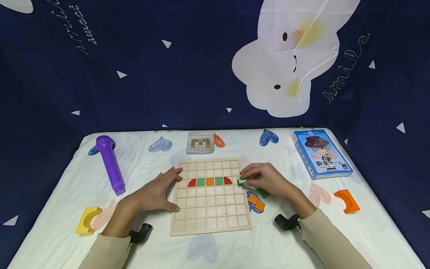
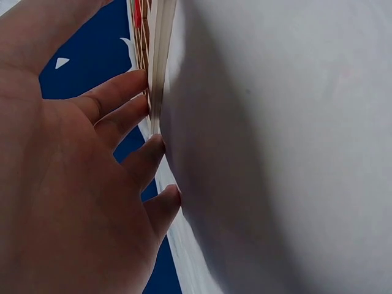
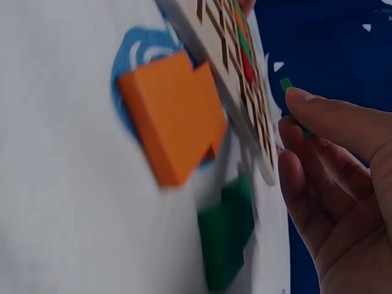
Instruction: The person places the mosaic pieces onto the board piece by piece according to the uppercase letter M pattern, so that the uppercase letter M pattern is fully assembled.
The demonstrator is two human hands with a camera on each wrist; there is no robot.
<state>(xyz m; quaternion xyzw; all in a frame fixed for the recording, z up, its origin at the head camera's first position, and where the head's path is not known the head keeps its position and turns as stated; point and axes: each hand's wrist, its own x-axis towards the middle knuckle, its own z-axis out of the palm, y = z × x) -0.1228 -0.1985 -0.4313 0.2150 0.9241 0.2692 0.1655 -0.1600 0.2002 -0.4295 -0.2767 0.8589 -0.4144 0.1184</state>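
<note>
Right hand (image 1: 267,179) pinching light green tile (image 1: 242,179) at grid board (image 1: 210,220) edge, left hand (image 1: 158,191) flat, steadying board

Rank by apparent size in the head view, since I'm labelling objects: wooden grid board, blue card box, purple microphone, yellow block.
1. wooden grid board
2. blue card box
3. purple microphone
4. yellow block

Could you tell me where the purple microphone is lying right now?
In the head view the purple microphone lies on the table's left side, left of the wooden grid board and beyond the yellow block.
</note>
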